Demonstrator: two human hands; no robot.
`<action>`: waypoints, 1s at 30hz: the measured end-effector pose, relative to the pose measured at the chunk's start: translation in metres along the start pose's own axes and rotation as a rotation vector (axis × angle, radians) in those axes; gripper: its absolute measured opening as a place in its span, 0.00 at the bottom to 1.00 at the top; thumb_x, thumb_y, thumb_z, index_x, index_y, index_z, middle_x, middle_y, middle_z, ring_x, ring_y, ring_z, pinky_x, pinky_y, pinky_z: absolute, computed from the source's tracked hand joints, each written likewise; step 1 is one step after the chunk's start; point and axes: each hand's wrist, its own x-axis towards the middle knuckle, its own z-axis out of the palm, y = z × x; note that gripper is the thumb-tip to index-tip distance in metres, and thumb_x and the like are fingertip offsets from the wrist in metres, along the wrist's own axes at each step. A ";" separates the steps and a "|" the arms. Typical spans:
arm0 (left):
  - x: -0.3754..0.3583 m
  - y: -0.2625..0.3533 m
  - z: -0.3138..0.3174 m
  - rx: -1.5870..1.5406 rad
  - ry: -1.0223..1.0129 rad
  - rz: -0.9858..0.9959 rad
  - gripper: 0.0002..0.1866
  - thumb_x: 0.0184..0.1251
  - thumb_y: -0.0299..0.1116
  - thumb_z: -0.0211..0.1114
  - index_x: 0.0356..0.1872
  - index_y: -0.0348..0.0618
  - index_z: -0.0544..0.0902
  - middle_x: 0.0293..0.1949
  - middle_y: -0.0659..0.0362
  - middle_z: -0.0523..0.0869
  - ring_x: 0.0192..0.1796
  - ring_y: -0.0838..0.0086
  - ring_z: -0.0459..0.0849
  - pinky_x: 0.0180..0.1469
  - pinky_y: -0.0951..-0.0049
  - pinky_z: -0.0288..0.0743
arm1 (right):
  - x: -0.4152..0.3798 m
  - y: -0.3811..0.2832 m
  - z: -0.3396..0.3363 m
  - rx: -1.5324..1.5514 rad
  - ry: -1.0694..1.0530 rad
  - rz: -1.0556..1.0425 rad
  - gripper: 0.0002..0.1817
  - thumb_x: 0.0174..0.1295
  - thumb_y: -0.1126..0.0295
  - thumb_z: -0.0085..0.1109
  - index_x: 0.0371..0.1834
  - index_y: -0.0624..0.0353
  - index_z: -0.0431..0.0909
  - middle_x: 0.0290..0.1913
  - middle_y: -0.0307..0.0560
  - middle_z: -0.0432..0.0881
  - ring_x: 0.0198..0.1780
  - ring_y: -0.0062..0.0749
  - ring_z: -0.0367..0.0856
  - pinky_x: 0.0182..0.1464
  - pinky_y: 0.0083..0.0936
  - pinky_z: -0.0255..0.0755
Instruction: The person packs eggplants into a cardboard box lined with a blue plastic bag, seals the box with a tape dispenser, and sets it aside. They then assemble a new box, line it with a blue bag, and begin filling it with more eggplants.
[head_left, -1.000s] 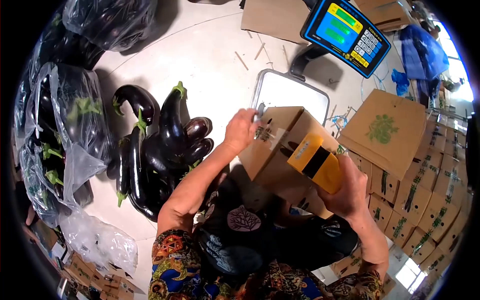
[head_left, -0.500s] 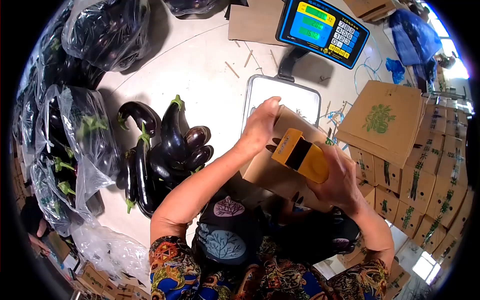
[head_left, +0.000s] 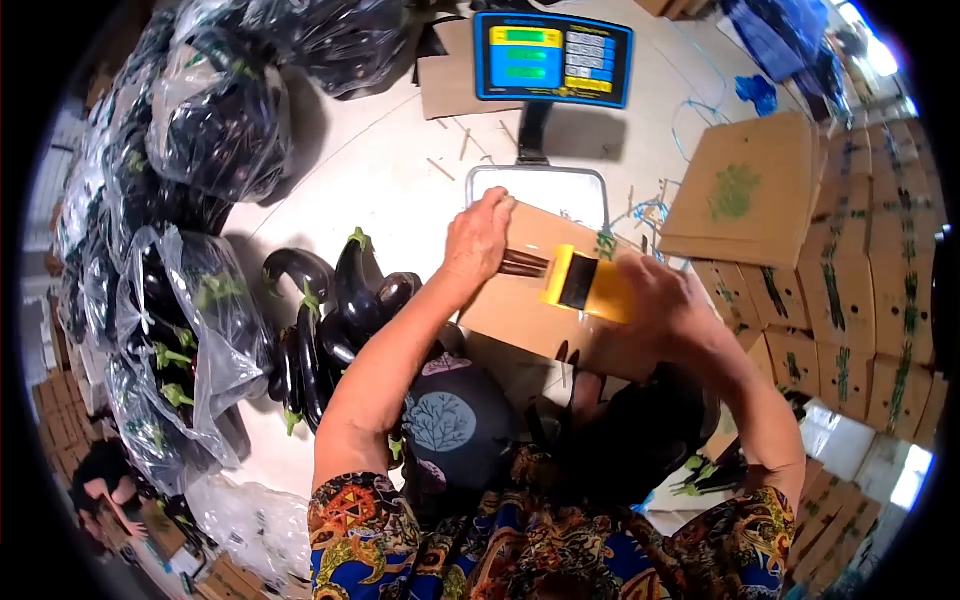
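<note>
A brown cardboard carton sits tilted in front of me, close to my knees. My left hand is closed over its upper left edge, the thumb side against the top face. In my right hand is a yellow tape dispenser with a black band, pressed against or just above the carton's top. That hand is slightly blurred, but its fingers wrap round the dispenser's right end. Printed dark eggplant shapes show on the carton beside the dispenser. The carton's underside is hidden.
Loose eggplants lie at the left, beside plastic bags of eggplants. Behind the carton stands a scale with a white platform and a lit display. Flat cardboard and stacked cartons fill the right side.
The view has shifted, and the carton now lies at a flatter angle. The tape dispenser has turned closer to level in my right hand. My left hand still grips the carton's edge.
</note>
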 end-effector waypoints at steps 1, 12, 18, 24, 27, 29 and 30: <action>0.001 -0.004 0.003 0.003 0.011 0.012 0.15 0.76 0.41 0.50 0.53 0.44 0.76 0.40 0.39 0.84 0.44 0.41 0.82 0.47 0.49 0.75 | -0.014 0.025 0.007 0.002 0.038 -0.029 0.25 0.51 0.63 0.65 0.52 0.59 0.71 0.43 0.56 0.80 0.45 0.59 0.80 0.48 0.43 0.76; -0.001 0.008 -0.003 0.126 -0.028 -0.038 0.22 0.77 0.47 0.44 0.59 0.46 0.77 0.33 0.42 0.86 0.37 0.47 0.86 0.46 0.54 0.76 | -0.125 0.153 0.059 0.134 0.314 -0.016 0.32 0.36 0.69 0.78 0.48 0.59 0.73 0.38 0.55 0.81 0.41 0.57 0.81 0.40 0.40 0.77; -0.001 0.007 0.000 0.092 -0.004 -0.028 0.22 0.79 0.47 0.46 0.60 0.44 0.78 0.22 0.51 0.80 0.26 0.65 0.82 0.38 0.65 0.76 | -0.130 0.173 0.089 0.156 0.320 -0.038 0.32 0.40 0.68 0.78 0.47 0.59 0.70 0.39 0.53 0.79 0.41 0.55 0.81 0.42 0.39 0.77; -0.001 0.013 -0.008 0.138 -0.083 -0.164 0.24 0.79 0.50 0.46 0.61 0.43 0.77 0.29 0.52 0.83 0.33 0.69 0.82 0.43 0.68 0.75 | -0.113 0.174 0.137 0.336 0.241 0.069 0.31 0.42 0.64 0.79 0.44 0.60 0.68 0.39 0.56 0.77 0.42 0.58 0.79 0.41 0.41 0.75; 0.011 0.003 -0.012 0.123 -0.058 -0.035 0.26 0.79 0.50 0.45 0.61 0.40 0.77 0.49 0.43 0.85 0.54 0.59 0.82 0.62 0.66 0.70 | -0.105 0.168 0.173 0.455 0.184 0.115 0.32 0.43 0.60 0.80 0.43 0.61 0.67 0.38 0.58 0.76 0.44 0.59 0.79 0.42 0.43 0.74; 0.022 -0.008 -0.021 0.050 -0.150 -0.073 0.28 0.79 0.52 0.44 0.60 0.37 0.78 0.49 0.47 0.85 0.53 0.64 0.82 0.60 0.69 0.71 | -0.100 0.147 0.187 0.695 0.229 0.147 0.33 0.44 0.57 0.78 0.45 0.61 0.66 0.41 0.60 0.78 0.45 0.60 0.79 0.43 0.42 0.75; 0.026 -0.010 -0.024 -0.009 -0.203 -0.112 0.30 0.79 0.53 0.44 0.60 0.36 0.78 0.49 0.48 0.85 0.53 0.65 0.82 0.60 0.69 0.71 | -0.098 0.141 0.195 0.781 0.186 0.195 0.34 0.45 0.56 0.78 0.46 0.61 0.66 0.42 0.60 0.78 0.46 0.60 0.79 0.44 0.42 0.75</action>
